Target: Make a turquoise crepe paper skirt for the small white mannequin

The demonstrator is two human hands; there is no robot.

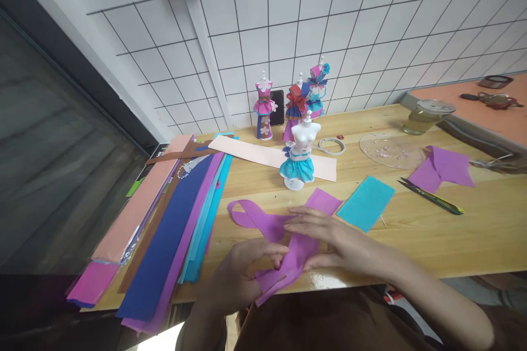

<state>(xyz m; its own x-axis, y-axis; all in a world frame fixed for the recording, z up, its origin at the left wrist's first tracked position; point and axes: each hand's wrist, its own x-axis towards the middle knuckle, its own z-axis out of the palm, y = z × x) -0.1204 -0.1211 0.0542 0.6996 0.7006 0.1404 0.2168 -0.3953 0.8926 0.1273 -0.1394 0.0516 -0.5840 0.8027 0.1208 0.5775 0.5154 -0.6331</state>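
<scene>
A purple crepe-paper strip [302, 249] runs slantwise across the table's front edge, its near end folded. My left hand [247, 266] grips that near end between thumb and fingers. Over the strip's middle lies my right hand [329, 236], fingers stretched out flat and thumb apart, touching the paper. A narrower purple ribbon [255, 216] curls in a loop just beyond my hands. Behind them stands a small white mannequin [306, 134] wearing a turquoise ruffled skirt [297, 168]. A turquoise paper piece [366, 203] rests right of my right hand.
Coloured paper strips [164, 236] are stacked at left. Three dressed mannequins [263, 104] stand by the tiled wall, near a pale pink strip [251, 152] and a tape roll [331, 146]. At right are tweezers [432, 197], purple paper [442, 167], a clear plate [389, 162] and a glass cup [424, 119].
</scene>
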